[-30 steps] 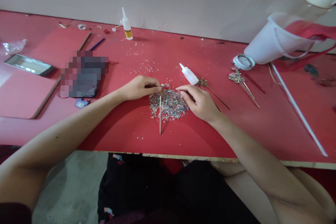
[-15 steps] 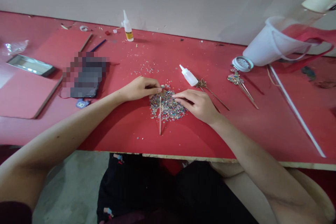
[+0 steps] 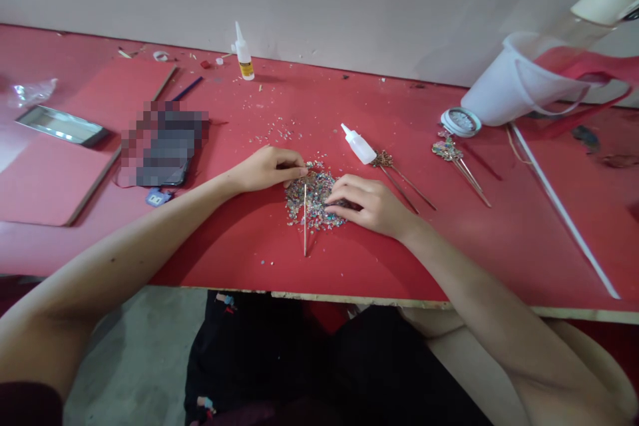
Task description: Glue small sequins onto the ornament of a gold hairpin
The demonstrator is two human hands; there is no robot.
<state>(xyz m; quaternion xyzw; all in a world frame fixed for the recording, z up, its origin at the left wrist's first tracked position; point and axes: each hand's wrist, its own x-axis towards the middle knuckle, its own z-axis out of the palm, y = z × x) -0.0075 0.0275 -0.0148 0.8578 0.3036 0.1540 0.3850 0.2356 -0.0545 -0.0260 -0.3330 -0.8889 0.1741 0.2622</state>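
In the head view my left hand [image 3: 272,168] pinches the ornate head of a metal hairpin [image 3: 305,226], whose prongs point toward the table's front edge. Under it lies a pile of small shimmering coloured chips [image 3: 319,213]. My right hand [image 3: 372,203] rests at the pile's right side, fingers bent and apart, fingertips among the chips. Just behind that hand are a white glue bottle [image 3: 360,148] lying tilted and a second, bronze-coloured hairpin [image 3: 408,176]. Farther right lies a hairpin with a chip-covered head [image 3: 452,150].
A labelled glue bottle [image 3: 243,60] stands near the wall. At left are a dark phone-like object [image 3: 167,153], a red board [image 3: 54,193] and a small case [image 3: 60,125]. A white bucket [image 3: 519,80], a round lid [image 3: 460,122] and a white strip [image 3: 564,213] occupy the right.
My right hand has shifted slightly toward the front edge over the chips, its fingers spreading wider. The left hand and its hairpin stay put.
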